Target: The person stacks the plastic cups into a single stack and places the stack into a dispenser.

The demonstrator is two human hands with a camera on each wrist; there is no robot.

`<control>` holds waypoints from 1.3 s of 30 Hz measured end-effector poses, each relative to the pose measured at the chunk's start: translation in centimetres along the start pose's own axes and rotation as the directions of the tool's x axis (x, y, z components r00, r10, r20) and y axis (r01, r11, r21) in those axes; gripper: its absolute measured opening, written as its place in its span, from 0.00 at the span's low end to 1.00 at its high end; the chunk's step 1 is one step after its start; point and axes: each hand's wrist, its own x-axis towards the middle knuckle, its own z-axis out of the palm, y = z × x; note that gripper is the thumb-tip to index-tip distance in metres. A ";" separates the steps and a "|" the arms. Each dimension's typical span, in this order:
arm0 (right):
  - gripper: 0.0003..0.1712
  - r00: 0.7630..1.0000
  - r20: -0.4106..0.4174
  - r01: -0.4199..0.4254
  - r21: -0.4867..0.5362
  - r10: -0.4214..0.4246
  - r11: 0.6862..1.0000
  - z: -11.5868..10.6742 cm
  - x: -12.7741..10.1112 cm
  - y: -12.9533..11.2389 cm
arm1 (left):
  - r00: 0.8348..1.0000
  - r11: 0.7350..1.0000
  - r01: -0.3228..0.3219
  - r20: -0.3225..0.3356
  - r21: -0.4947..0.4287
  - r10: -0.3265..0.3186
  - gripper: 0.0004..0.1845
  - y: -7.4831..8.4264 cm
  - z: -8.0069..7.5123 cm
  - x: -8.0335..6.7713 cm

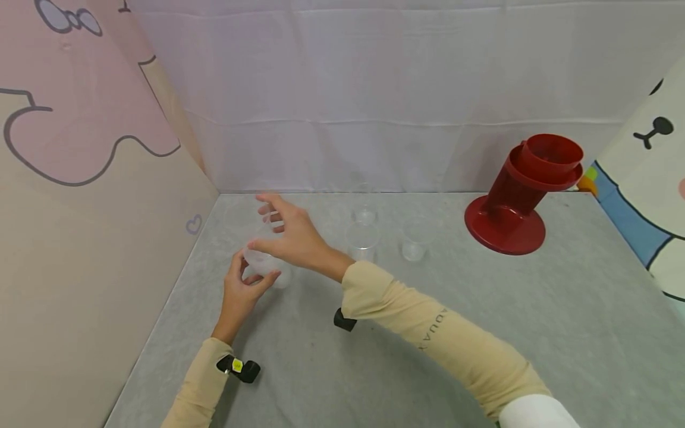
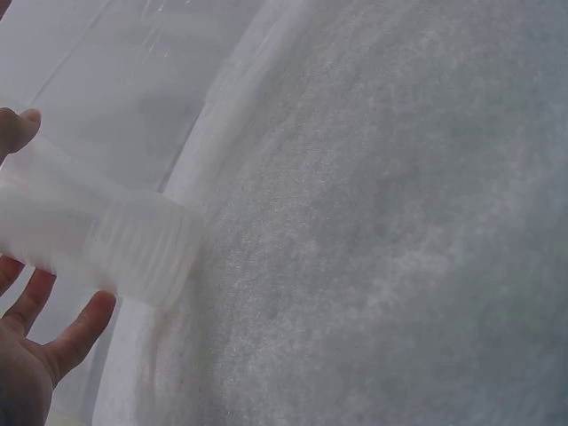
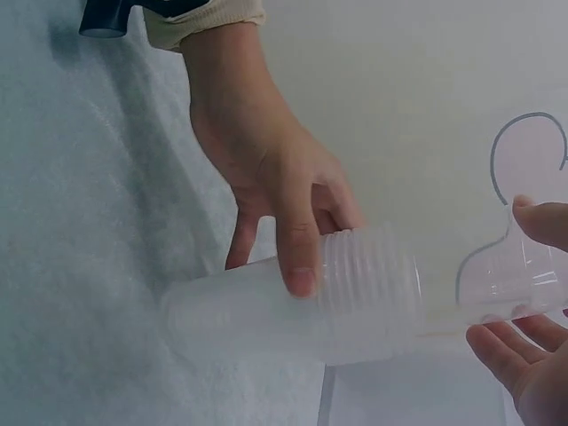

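My left hand (image 1: 243, 297) grips a stack of clear plastic cups (image 3: 373, 293) with ridged, nested rims, thumb on one side and fingers on the other. Just above it in the head view, my right hand (image 1: 294, 235) holds a single clear plastic cup (image 3: 497, 284) between thumb and fingers. In the right wrist view this cup lines up with the rim end of the stack. Seen from the left wrist, the translucent stack (image 2: 142, 248) shows close to the table surface.
Several clear cups stand on the grey cloth-covered table (image 1: 428, 333), among them a near cup (image 1: 363, 236) and a cup farther right (image 1: 414, 246). A red plastic stand (image 1: 503, 226) with a red cylinder on top is at the back right. White cloth (image 1: 332, 95) hangs behind.
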 end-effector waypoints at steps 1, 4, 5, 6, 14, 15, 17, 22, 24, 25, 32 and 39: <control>0.43 1.000 0.006 0.007 -0.012 -0.007 1.000 0.1 0.0 0.1 | 1.000 1.000 -0.001 0.001 0.004 0.001 0.37 0.0 0.0 0.0; 0.44 1.000 0.020 0.020 -0.040 -0.019 0.999 0.5 -0.1 0.5 | 1.000 1.000 -0.004 0.001 0.010 0.004 0.37 0.0 0.0 0.0; 0.44 1.000 0.024 0.021 -0.049 -0.020 0.999 0.6 -0.1 0.6 | 1.000 1.000 -0.007 0.001 0.009 0.007 0.36 0.0 0.0 0.0; 0.44 0.999 0.026 0.021 -0.056 -0.020 0.998 0.7 -0.2 0.7 | 1.000 1.000 -0.009 0.000 0.007 0.009 0.36 0.0 0.0 -0.1; 0.44 0.998 0.051 -0.035 -0.135 0.042 0.990 1.1 -0.7 1.3 | 0.999 0.999 -0.042 0.010 0.002 0.042 0.35 0.0 0.1 0.0; 0.45 0.997 0.053 -0.042 -0.141 0.050 0.989 1.1 -0.8 1.4 | 0.999 0.999 -0.041 0.008 -0.001 0.041 0.34 0.0 0.1 0.0; 0.44 0.997 0.056 -0.052 -0.151 0.061 0.987 1.2 -0.9 1.5 | 0.999 0.999 -0.046 0.006 -0.008 0.046 0.34 0.0 0.1 0.0; 0.44 0.994 0.068 -0.075 -0.177 0.089 0.981 1.6 -1.2 2.1 | 0.998 0.997 -0.069 0.010 -0.017 0.070 0.35 0.0 0.1 0.0; 0.45 0.992 0.076 -0.086 -0.184 0.101 0.979 1.7 -1.3 2.3 | 0.998 0.998 -0.068 0.013 -0.014 0.068 0.36 0.0 0.0 0.0; 0.45 0.991 0.079 -0.090 -0.189 0.106 0.978 1.7 -1.4 2.3 | 0.998 0.998 -0.064 0.015 -0.010 0.065 0.36 0.0 0.0 0.0; 0.42 0.987 0.091 -0.106 -0.226 0.129 0.968 1.8 -1.8 2.8 | 0.998 0.998 -0.066 0.000 0.003 0.066 0.35 -0.1 0.0 0.1; 0.40 0.983 0.100 -0.129 -0.225 0.154 0.966 2.0 -2.3 3.2 | 0.997 0.997 -0.071 -0.007 0.012 0.071 0.35 -0.3 0.0 0.2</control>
